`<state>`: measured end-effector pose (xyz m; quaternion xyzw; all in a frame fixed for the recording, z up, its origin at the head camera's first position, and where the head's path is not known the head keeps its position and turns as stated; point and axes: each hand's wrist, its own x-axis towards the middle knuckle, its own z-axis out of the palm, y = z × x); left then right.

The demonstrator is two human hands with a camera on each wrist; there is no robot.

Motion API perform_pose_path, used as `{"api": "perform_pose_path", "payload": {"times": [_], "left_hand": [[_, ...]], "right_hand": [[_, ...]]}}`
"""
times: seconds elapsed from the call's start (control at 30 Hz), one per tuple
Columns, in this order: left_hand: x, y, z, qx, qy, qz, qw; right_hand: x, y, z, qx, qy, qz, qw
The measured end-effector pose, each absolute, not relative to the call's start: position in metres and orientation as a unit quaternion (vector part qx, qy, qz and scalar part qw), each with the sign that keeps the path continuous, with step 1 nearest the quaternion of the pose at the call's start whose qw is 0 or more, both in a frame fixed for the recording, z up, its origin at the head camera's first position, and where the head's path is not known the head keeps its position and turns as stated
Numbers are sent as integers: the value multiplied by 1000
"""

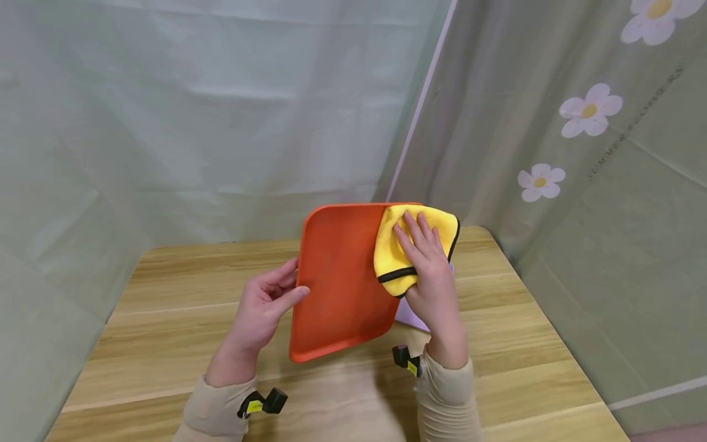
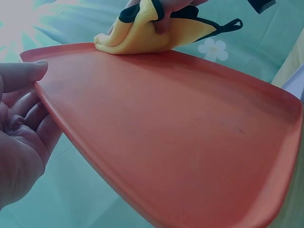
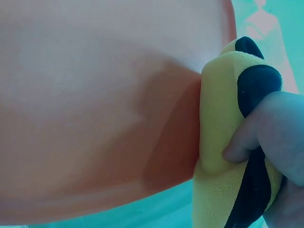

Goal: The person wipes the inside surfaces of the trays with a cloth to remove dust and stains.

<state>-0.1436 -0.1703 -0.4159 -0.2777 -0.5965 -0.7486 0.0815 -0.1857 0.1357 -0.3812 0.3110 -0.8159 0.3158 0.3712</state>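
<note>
My left hand [image 1: 262,307] grips the left edge of an orange-red rectangular tray [image 1: 339,276], thumb on the inner face and fingers behind. The tray is held up tilted over the table, with its raised rim showing all round in the left wrist view. On its upper right corner lies a folded yellow cloth [image 1: 397,252] with black trim. My right hand [image 1: 431,270] holds this cloth against the tray, fingers spread across it. In the right wrist view the thumb [image 3: 240,142] presses into a fold of the cloth. A black loop [image 2: 232,26] sticks out from the cloth.
A flat lilac thing [image 1: 411,316] lies on the wooden table [image 1: 182,331], partly hidden behind the tray and right hand. Pale green curtains hang behind and at the right, with white flowers [image 1: 591,110] printed on the right one.
</note>
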Motion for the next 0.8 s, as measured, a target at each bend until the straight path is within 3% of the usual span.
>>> {"api": "perform_pose_path", "payload": {"times": [0.8], "left_hand": [[-139,-169,-410,-270,-613,-739,77]], "right_hand": [[-189,144,-381,289,-826,328,355]]}}
